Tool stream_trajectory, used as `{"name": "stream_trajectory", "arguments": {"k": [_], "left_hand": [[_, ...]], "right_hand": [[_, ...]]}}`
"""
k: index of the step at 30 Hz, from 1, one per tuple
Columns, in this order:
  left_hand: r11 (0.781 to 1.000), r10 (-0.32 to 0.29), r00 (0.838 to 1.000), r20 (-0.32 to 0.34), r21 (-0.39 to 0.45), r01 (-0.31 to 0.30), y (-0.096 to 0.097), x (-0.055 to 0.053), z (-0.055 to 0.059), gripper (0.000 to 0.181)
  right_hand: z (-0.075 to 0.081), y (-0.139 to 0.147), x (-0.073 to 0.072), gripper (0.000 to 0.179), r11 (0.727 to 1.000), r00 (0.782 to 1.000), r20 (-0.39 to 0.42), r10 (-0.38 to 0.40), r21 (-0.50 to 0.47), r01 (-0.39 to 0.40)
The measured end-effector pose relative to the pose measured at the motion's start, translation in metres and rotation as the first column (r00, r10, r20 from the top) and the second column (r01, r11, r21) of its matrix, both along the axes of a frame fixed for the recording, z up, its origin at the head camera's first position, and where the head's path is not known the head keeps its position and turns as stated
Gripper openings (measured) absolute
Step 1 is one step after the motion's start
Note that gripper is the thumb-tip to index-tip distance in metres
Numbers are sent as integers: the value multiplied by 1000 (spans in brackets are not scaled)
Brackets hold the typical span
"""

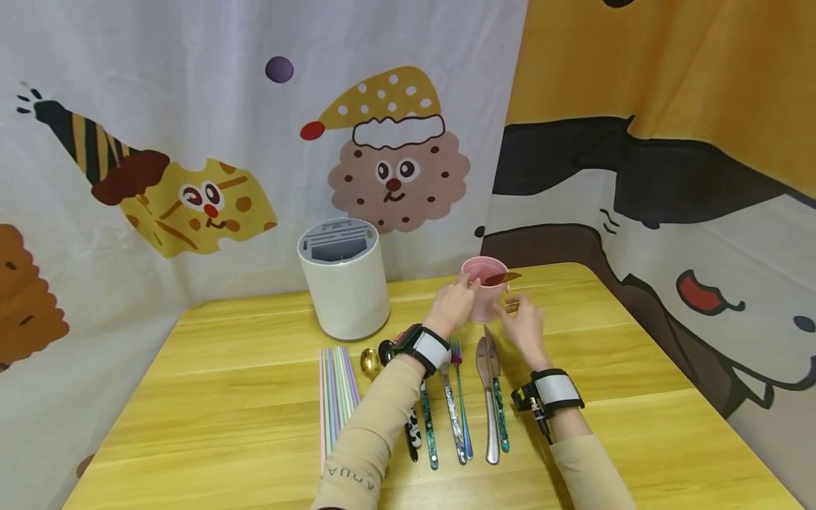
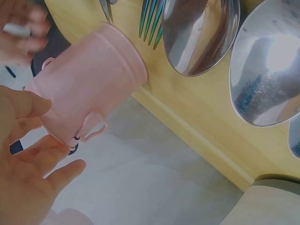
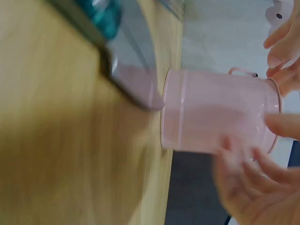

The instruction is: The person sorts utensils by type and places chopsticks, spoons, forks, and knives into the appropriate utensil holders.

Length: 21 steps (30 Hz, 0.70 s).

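You seem to be setting the cup [image 1: 482, 306] in place; the next move likely calls for an even hold from both sides. It stands upright on the counter [image 1: 599, 340], just right of your left hand [image 1: 450, 303], whose fingers meet the rim; whether they grip, I cannot tell. Your right hand [image 1: 524, 329], fingers loosely spread, is beside it, the knives [image 1: 483, 360] nearer you.

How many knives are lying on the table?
2: the silver knife and, to its right, the teal-handled knife, both on the near side of the bucket. The left forearm hides part of the table, so others could be hidden.
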<state>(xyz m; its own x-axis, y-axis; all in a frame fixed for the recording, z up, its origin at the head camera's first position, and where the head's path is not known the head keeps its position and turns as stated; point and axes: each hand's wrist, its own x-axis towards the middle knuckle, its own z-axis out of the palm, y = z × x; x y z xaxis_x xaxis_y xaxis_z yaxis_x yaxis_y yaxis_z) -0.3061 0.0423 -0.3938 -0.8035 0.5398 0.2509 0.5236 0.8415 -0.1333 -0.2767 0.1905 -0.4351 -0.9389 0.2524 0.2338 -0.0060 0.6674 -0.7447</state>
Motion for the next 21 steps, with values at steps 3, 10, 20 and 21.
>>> {"name": "stream_trajectory", "arguments": {"k": [3, 10, 20, 21], "left_hand": [[1000, -4, 1000, -11, 7, 4, 0, -1, -1, 46], [1000, -1, 1000, -23, 1, 1, 1, -3, -3, 45], [1000, 22, 1000, 10, -1, -22, 2, -3, -3, 46], [1000, 22, 1000, 10, -2, -22, 2, -3, -3, 46]], "right_hand": [[-2, 5, 7, 38, 989, 981, 176, 77, 110, -97], [-4, 5, 23, 35, 951, 871, 467, 155, 169, -260], [-1, -7, 43, 20, 940, 823, 537, 186, 145, -308], [-1, -8, 44, 19, 941, 826, 531, 191, 142, -308]]}}
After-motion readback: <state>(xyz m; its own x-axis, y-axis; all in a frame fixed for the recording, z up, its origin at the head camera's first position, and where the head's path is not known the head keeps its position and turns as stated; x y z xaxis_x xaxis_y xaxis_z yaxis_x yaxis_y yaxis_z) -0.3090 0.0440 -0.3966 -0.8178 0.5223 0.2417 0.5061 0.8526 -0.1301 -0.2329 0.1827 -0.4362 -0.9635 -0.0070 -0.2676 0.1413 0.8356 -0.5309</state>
